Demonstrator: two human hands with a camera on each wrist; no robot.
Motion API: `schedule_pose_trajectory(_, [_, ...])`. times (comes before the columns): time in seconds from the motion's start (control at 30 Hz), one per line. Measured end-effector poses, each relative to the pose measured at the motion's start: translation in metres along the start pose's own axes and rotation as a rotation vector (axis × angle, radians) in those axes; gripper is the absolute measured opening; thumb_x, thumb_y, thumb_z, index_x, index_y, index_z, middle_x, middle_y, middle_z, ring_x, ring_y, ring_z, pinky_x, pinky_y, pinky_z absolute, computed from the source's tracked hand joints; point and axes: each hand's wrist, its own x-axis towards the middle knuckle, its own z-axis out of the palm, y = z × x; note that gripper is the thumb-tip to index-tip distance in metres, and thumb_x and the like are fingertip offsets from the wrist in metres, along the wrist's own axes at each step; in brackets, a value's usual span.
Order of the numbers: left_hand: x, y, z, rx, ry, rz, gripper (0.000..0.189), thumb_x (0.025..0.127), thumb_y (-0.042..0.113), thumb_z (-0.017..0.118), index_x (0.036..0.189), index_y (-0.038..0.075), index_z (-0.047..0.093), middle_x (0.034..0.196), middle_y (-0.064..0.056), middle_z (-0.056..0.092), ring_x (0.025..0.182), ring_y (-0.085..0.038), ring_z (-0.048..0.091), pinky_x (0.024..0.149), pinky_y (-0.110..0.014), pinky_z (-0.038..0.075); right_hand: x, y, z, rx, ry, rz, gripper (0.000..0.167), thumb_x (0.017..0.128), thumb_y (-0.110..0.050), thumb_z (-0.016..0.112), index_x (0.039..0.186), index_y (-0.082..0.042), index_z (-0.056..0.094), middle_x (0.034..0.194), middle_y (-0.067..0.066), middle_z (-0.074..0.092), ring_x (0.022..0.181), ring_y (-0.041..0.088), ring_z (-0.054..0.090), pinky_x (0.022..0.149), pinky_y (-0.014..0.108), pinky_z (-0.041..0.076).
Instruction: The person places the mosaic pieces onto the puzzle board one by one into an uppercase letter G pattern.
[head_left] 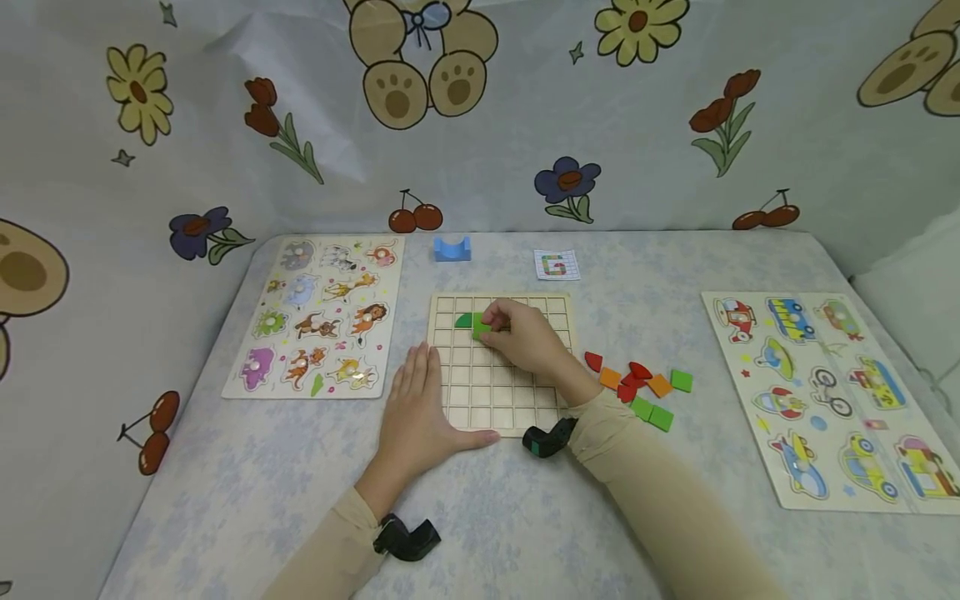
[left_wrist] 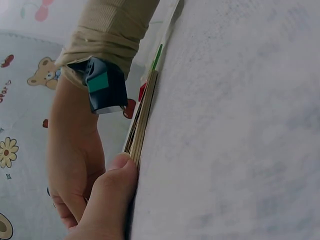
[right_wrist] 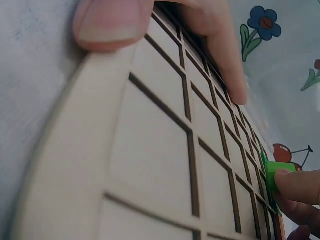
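Note:
A wooden grid board (head_left: 468, 396) lies flat on the table. My right hand (head_left: 528, 337) pinches a light green square tile (head_left: 480, 327) between thumb and fingers, over the upper part of the grid. In the right wrist view that tile (right_wrist: 280, 172) stands tilted up from the board. Just left of it a darker green piece with a curved edge (head_left: 464, 320) lies on the grid. My left hand (head_left: 420, 417) rests with straight fingers along the board's left edge, its thumb (left_wrist: 112, 192) spread along the near edge.
Right of the board lie loose red curved pieces (head_left: 593, 361), orange squares (head_left: 610, 378) and green squares (head_left: 681, 381). A small pattern card (head_left: 557, 265) and a blue holder (head_left: 452, 255) are behind it. An animal puzzle (head_left: 315, 317) is at left, a vehicle puzzle (head_left: 832, 400) at right.

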Motion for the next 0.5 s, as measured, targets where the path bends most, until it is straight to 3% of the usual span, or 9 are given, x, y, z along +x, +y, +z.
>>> schedule_pose_trajectory(0.23, [0.0,0.001,0.0,0.0,-0.002,0.008,0.152,0.052,0.101,0.053,0.159,0.004,0.005,0.168,-0.013,0.0,0.156,-0.027,-0.003,0.127,-0.047,0.007,0.009,-0.012,0.017,-0.056,-0.003,-0.018,0.014,0.093,-0.024,0.07,0.104,-0.017,0.065,0.094,-0.002,0.066,0.082,0.015,0.059,0.076,0.031,0.049])
schedule_pose_trajectory(0.5, [0.0,0.001,-0.001,-0.003,0.007,0.01,0.152,0.052,0.1,0.054,0.159,0.003,0.007,0.168,-0.014,0.004,0.156,-0.028,-0.001,0.126,-0.048,0.008,0.013,-0.014,0.02,-0.1,-0.017,-0.036,0.012,0.092,-0.022,0.072,0.101,-0.015,0.069,0.095,0.0,0.061,0.086,0.017,0.056,0.077,0.032,0.048])
